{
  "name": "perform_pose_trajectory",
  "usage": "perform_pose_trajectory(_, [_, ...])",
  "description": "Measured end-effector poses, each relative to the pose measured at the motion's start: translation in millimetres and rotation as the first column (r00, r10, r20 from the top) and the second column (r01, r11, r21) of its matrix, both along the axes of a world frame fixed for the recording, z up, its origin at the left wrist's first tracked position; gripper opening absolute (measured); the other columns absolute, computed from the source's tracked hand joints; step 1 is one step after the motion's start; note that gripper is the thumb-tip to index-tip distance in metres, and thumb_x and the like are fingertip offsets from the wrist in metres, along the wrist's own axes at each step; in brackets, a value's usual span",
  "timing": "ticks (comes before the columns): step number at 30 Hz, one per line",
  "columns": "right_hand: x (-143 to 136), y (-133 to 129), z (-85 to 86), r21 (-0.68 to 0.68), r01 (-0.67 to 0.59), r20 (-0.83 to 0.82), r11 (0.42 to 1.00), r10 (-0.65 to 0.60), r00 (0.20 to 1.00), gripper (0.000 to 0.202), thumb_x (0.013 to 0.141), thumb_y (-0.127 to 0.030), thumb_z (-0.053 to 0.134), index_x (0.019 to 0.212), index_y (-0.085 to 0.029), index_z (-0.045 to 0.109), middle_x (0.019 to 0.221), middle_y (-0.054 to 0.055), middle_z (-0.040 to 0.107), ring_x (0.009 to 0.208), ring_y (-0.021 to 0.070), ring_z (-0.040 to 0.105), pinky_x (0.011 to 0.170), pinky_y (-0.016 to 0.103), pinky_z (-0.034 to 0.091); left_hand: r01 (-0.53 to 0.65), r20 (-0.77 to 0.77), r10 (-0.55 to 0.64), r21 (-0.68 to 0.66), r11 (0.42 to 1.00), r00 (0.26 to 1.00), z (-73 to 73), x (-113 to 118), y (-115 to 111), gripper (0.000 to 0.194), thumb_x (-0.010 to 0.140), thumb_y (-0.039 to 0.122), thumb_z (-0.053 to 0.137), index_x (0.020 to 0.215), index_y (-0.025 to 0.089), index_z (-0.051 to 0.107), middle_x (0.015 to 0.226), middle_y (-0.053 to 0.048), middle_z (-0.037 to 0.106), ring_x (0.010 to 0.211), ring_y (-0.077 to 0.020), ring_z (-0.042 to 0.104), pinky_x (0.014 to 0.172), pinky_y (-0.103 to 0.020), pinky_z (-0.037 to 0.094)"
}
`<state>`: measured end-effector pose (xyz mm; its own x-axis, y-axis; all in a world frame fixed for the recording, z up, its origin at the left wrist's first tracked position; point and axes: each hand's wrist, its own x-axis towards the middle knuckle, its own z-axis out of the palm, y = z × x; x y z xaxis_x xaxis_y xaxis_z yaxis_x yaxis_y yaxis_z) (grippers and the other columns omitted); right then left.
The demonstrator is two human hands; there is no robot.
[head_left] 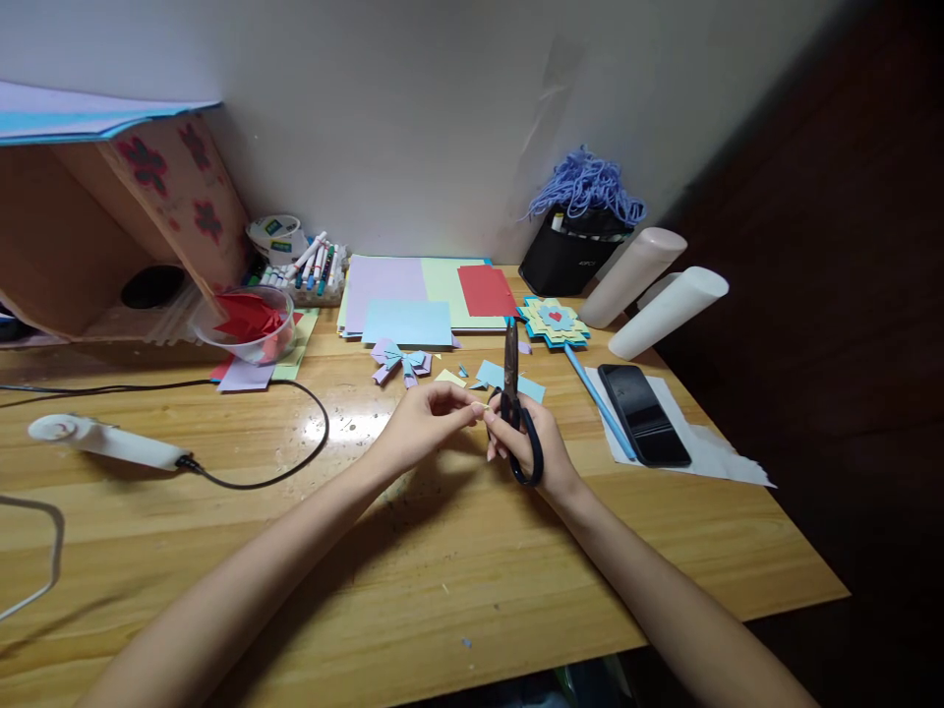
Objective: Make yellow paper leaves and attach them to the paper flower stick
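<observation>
My right hand [532, 447] grips a pair of black-handled scissors [510, 369], blades together and pointing away from me. Between the thumb and fingers of my left hand [430, 418] is a tiny pale yellow paper piece [480, 405], with my right fingertips close against it. Just beyond my hands lie a light blue paper strip [527, 386], small paper scraps [450, 378] and a purple and blue paper bow [402, 362]. To the right of the blades rests a layered paper flower [555, 321] with a red heart, on a blue paper stem [601, 403].
Coloured paper sheets [387, 280] are stacked by the wall. At left are a decorated cardboard box [177, 211], a plastic bowl [269, 349] of red paper, markers [317, 265] and a corded glue gun [118, 441]. A phone [643, 415], white rolls [668, 313] and a black holder [567, 258] stand right.
</observation>
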<state>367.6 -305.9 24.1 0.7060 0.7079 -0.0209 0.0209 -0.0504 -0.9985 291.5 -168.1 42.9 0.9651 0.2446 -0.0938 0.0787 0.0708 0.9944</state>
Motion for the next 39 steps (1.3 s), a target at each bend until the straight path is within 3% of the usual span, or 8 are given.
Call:
perform_pose_trajectory(5, [-2.5,4.5,-5.4,0.096,-0.024,-0.238,0.995,0.047,0.97,0.04,0.076,-0.057,0.051,0.078,-0.018,0.047,0.053,-0.005,0.049,0.038,0.0065,0.043,0.042,0.021,0.045,-0.089,-0.041,0.088,-0.026,0.996,0.995,1.3,0.1,-1.3,0.017,0.068,0.03,0.067,0.069,0.013,0.063,0.07,-0.004,0.064,0.067,-0.012,0.058,0.069,-0.026,0.046])
perform_pose_trajectory(9, [-8.8,4.0,-11.7,0.075,-0.251,-0.395,0.965,0.26,0.881,0.064,0.069,-0.078,0.032,0.08,-0.017,0.048,0.058,-0.001,0.054,0.045,0.01,0.052,0.049,0.026,0.049,-0.227,-0.12,0.21,-0.15,0.962,0.97,4.2,0.3,-0.9,0.019,0.065,0.031,0.071,0.071,0.014,0.066,0.07,-0.003,0.065,0.066,-0.0107,0.058,0.07,-0.025,0.047])
perform_pose_trajectory(13, [-17.3,-0.5,-11.9,0.015,-0.369,-0.337,0.929,0.352,0.873,0.067,0.069,-0.08,0.029,0.083,-0.017,0.047,0.057,-0.003,0.051,0.046,0.0104,0.052,0.054,0.029,0.049,-0.33,-0.143,0.305,-0.2,0.923,0.942,2.8,0.3,4.6,0.023,0.062,0.032,0.073,0.074,0.013,0.068,0.073,-0.004,0.066,0.068,-0.0107,0.06,0.073,-0.026,0.047])
perform_pose_trajectory(22, [-17.6,-6.8,-11.4,-0.114,-0.409,-0.119,0.905,0.396,0.91,0.06,0.08,-0.071,0.023,0.08,-0.016,0.048,0.05,-0.002,0.049,0.045,0.0099,0.046,0.047,0.022,0.038,-0.399,-0.179,0.371,-0.163,0.902,0.911,6.7,-0.5,9.3,0.023,0.061,0.03,0.072,0.074,0.011,0.068,0.073,-0.004,0.066,0.068,-0.0102,0.059,0.073,-0.025,0.047])
perform_pose_trajectory(32, [-19.2,-7.1,-13.6,-0.141,-0.396,-0.156,0.907,0.375,0.914,0.063,0.073,-0.077,0.024,0.077,-0.018,0.045,0.046,-0.005,0.042,0.041,0.0096,0.042,0.043,0.021,0.034,-0.407,-0.201,0.374,-0.161,0.899,0.905,7.5,-0.9,9.5,0.018,0.059,0.026,0.072,0.069,0.012,0.068,0.071,-0.005,0.066,0.068,-0.0112,0.06,0.074,-0.026,0.048])
perform_pose_trajectory(39, [-19.2,-7.4,-5.9,-0.109,-0.43,-0.188,0.896,0.406,0.894,0.069,0.065,-0.083,0.023,0.077,-0.019,0.044,0.048,-0.004,0.042,0.043,0.0108,0.043,0.044,0.023,0.035,-0.417,-0.195,0.389,-0.138,0.898,0.901,5.7,-0.8,10.2,0.02,0.059,0.029,0.072,0.069,0.011,0.069,0.072,-0.006,0.066,0.069,-0.0128,0.06,0.075,-0.028,0.047])
